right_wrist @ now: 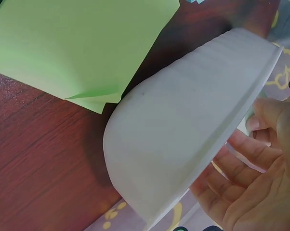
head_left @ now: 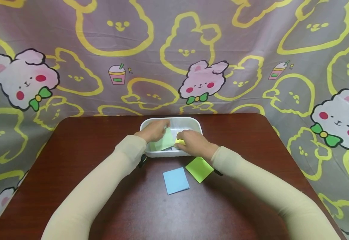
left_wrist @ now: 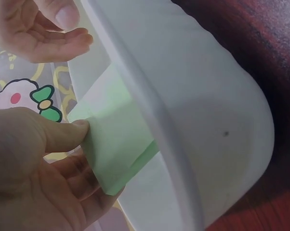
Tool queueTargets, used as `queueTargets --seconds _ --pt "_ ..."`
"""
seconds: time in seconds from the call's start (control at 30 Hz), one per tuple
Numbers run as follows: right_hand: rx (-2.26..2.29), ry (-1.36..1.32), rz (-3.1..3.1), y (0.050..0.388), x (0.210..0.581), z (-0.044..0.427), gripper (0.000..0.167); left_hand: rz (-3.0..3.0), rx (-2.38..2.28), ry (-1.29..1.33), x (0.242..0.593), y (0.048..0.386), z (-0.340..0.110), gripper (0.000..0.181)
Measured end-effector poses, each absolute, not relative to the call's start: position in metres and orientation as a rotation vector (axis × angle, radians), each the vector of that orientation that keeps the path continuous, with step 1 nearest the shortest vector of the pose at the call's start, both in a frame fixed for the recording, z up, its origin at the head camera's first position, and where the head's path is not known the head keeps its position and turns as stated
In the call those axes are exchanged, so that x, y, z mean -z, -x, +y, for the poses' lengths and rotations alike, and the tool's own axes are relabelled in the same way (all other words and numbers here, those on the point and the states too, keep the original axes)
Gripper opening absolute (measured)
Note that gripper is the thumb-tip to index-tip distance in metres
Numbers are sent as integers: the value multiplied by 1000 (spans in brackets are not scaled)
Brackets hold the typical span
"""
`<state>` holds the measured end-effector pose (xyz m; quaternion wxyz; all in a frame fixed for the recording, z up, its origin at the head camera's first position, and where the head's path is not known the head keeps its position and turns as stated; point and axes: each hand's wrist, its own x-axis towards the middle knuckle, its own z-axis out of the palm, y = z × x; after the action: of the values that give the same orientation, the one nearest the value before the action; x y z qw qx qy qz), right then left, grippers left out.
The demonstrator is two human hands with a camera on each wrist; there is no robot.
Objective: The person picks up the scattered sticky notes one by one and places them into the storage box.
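My left hand [head_left: 155, 130] pinches a pale green sticky note pad [head_left: 166, 141] between thumb and fingers, inside a white plastic basin [head_left: 189, 122]. In the left wrist view, the thumb lies on the near face of the pad [left_wrist: 118, 120] and the fingers are behind it. My right hand [head_left: 196, 142] reaches over the basin's near right rim, its fingers loosely bent around a small yellow sticky note pad [head_left: 180, 139]. Neither wrist view shows that yellow pad between the fingers. The hand partly hides it in the head view.
On the brown table [head_left: 126, 206], a light blue sticky note pad [head_left: 176, 181] lies in front of the basin. Next to it is a bright green pad [head_left: 199, 169], close under the right wrist. A patterned cloth [head_left: 162, 40] hangs behind the table and at both sides.
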<state>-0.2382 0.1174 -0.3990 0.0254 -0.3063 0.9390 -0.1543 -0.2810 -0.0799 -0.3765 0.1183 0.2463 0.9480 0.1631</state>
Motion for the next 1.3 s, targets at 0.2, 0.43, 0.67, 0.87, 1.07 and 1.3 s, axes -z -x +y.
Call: queueTargets --seconds 0.2,0.43,0.67,0.87,1.07,1.3 --pt "463 921 2903 240 400 117 31 2774 -500 -690 378 282 -81 25" --pt "459 920 2907 241 400 116 31 2796 -531 -659 385 285 -83 27" --pt "454 898 2902 242 402 116 32 2804 -542 -646 391 287 -85 38" --pt "442 891 2903 243 403 117 32 2790 -542 -615 393 288 -84 43" --pt "414 889 2921 247 402 118 31 2792 -550 -576 394 289 -83 41" --pt "416 889 2907 247 400 117 31 2772 -542 -571 394 288 -83 43"
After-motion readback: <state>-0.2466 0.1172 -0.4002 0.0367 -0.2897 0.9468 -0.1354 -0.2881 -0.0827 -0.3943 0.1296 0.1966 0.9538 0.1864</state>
